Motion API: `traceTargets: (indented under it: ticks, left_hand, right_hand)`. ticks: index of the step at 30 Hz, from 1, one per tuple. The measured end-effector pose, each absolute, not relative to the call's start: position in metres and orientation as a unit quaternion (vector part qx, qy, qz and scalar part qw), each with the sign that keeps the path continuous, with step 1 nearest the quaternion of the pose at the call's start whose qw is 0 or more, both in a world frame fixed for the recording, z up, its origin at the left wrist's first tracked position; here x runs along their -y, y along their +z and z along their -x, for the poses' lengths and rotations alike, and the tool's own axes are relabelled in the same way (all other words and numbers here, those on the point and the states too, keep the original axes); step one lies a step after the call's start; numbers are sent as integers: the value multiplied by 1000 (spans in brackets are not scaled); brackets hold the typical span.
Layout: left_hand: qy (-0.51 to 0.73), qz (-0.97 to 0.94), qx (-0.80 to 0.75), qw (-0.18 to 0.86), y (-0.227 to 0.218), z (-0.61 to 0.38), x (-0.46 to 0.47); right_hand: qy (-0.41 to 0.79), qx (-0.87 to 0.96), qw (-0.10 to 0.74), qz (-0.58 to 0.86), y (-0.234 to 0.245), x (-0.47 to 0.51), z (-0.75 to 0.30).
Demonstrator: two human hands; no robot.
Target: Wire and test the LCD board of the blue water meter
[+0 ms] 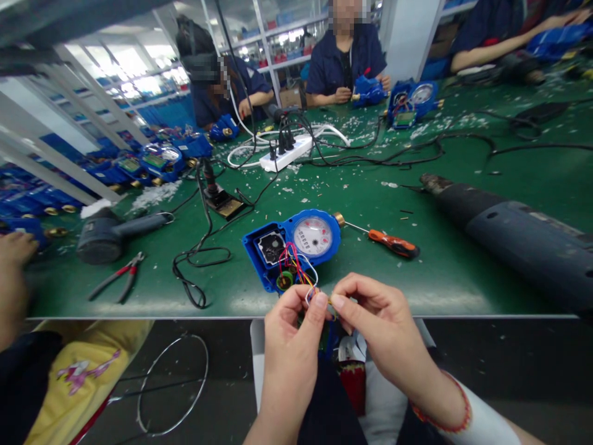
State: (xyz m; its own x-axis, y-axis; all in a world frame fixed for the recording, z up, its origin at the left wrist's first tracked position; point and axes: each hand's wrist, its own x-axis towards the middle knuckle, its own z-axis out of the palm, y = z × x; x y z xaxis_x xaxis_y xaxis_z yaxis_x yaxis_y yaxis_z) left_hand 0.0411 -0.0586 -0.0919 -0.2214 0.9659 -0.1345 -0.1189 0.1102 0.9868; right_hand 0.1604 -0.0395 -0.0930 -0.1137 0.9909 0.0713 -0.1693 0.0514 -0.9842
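Note:
A blue water meter [296,247] with a round white dial lies opened near the front edge of the green table [463,272]. A bundle of coloured wires [296,267] runs out of its open compartment toward me. My left hand [296,327] and my right hand [375,315] meet just in front of the meter, below the table edge. Both pinch the wire ends between thumb and fingers, fingertips almost touching. What hangs under the hands is mostly hidden.
An orange-handled screwdriver [389,243] lies right of the meter, a heat gun [519,238] further right. Left are another heat gun [111,233], red pliers [120,277], a soldering iron stand [222,201] and black cables. A white power strip [285,153] sits mid-table. Other workers sit opposite and at my left.

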Motion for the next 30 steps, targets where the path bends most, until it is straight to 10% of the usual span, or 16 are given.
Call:
traceTargets:
  ticks: [13,30]
  left_hand:
    - [568,-351,-527,526,-94,-40,61]
    - [574,-354,-522,522,-95,-43,63]
  right_hand:
    - [648,429,502,379,-101,40,-160]
    - [472,554,528,439,-98,49,-156]
